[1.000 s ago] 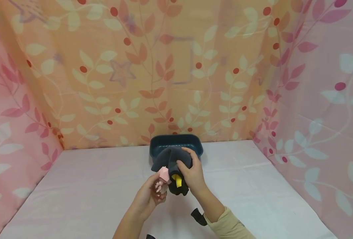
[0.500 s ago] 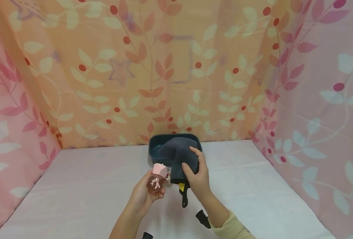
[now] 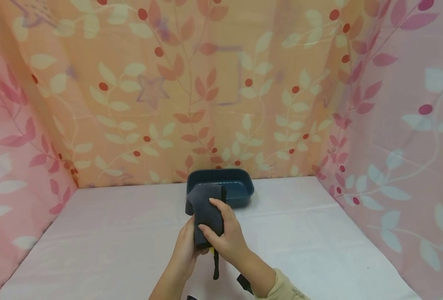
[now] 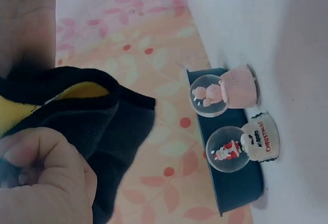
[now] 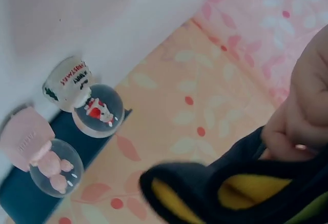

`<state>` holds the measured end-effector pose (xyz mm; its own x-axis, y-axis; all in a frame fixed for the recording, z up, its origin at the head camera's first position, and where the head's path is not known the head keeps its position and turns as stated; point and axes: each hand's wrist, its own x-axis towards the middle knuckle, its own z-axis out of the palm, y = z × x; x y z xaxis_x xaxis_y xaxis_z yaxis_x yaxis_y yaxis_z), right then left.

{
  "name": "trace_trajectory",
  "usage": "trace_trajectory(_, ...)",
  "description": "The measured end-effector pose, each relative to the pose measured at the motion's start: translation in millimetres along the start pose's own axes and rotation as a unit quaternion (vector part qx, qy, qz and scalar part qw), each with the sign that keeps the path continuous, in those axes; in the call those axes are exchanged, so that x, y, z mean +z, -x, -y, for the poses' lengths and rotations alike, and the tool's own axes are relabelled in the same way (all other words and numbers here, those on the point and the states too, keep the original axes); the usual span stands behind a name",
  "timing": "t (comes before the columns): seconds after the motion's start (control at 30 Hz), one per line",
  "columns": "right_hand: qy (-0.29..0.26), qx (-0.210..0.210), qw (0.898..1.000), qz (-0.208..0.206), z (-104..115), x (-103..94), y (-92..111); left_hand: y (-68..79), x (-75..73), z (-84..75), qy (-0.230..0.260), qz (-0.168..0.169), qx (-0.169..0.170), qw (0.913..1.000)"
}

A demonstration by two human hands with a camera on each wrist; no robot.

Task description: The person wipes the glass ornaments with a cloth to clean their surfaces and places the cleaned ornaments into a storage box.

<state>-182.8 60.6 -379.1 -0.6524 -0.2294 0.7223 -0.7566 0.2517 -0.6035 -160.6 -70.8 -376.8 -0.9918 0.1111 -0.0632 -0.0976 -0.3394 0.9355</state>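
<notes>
My right hand point(image 3: 225, 233) grips a folded dark grey cloth point(image 3: 206, 208) with a yellow inner side, black edging and a hanging loop. The cloth lies over my left hand point(image 3: 185, 246), whose fingers are curled in the left wrist view. There, a glassy bit of the snow globe point(image 4: 6, 175) shows within the left fingers; the head view has it hidden behind the cloth. A pink-based snow globe point(image 4: 238, 86) and a white-based Christmas snow globe point(image 4: 262, 138) stand upright side by side on the table, also hidden from the head view.
A dark teal tub point(image 3: 240, 200) sits at the back of the white-covered table point(image 3: 300, 233), just behind the two standing globes. Patterned curtains point(image 3: 221, 104) enclose the back and both sides. Black camera pieces point(image 3: 245, 283) show near the right wrist.
The right hand has swung the cloth down and left onto the left hand's snow globe, covering it. A second ago cloth and globe were side by side, the globe upside down with its pink base up.
</notes>
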Motion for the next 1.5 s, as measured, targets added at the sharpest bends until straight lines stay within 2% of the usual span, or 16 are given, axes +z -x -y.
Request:
trace_trajectory(0.23,-0.079,0.056,0.995,-0.017,-9.9,-1.0,-1.8,2.4,-1.7,-1.2,0.013,0.007,0.002,0.9999)
trace_trajectory(0.47,-0.136,0.117,0.983,-0.044,-12.9,-3.5,-3.4,2.8,-7.7,-0.7,0.030,0.035,-0.018,0.9988)
trace_trajectory(0.67,-0.181,0.205,0.961,-0.035,-19.1,-8.1,-11.4,2.2,-14.7,-2.7,0.041,0.083,-0.030,0.9953)
trace_trajectory(0.77,-0.190,0.232,0.953,-0.035,-25.6,-13.8,-14.2,5.0,-16.0,-5.0,0.055,0.075,-0.032,0.9952)
trace_trajectory(0.9,-0.190,0.229,0.954,-0.041,-30.3,-26.5,-13.9,7.4,-17.1,-9.7,0.052,0.048,-0.030,0.9970)
trace_trajectory(0.97,-0.180,0.206,0.961,-0.030,-30.8,-32.0,-12.2,7.3,-16.7,-12.4,0.046,0.036,-0.030,0.9978)
trace_trajectory(1.1,-0.109,0.127,0.986,0.002,-28.5,-36.3,-8.2,5.2,-12.3,-14.4,0.066,0.036,-0.031,0.9967)
trace_trajectory(1.2,-0.078,0.084,0.993,0.012,-24.3,-34.2,-6.1,1.8,-6.5,-13.3,0.080,0.048,-0.023,0.9954)
trace_trajectory(1.27,-0.085,0.078,0.993,0.016,-21.4,-32.1,-5.3,-1.4,-3.1,-12.0,0.070,0.051,-0.017,0.9961)
trace_trajectory(1.33,-0.107,0.091,0.990,0.019,-18.4,-31.5,-4.5,-4.6,-1.2,-9.8,0.057,0.047,-0.011,0.9972)
trace_trajectory(1.43,-0.176,0.129,0.976,0.011,-16.6,-34.3,-3.9,-7.1,-2.5,-6.0,0.028,0.028,-0.005,0.9992)
trace_trajectory(1.5,-0.213,0.150,0.965,-0.011,-16.7,-38.3,-4.1,-7.7,-5.4,-3.4,0.018,0.014,-0.008,0.9997)
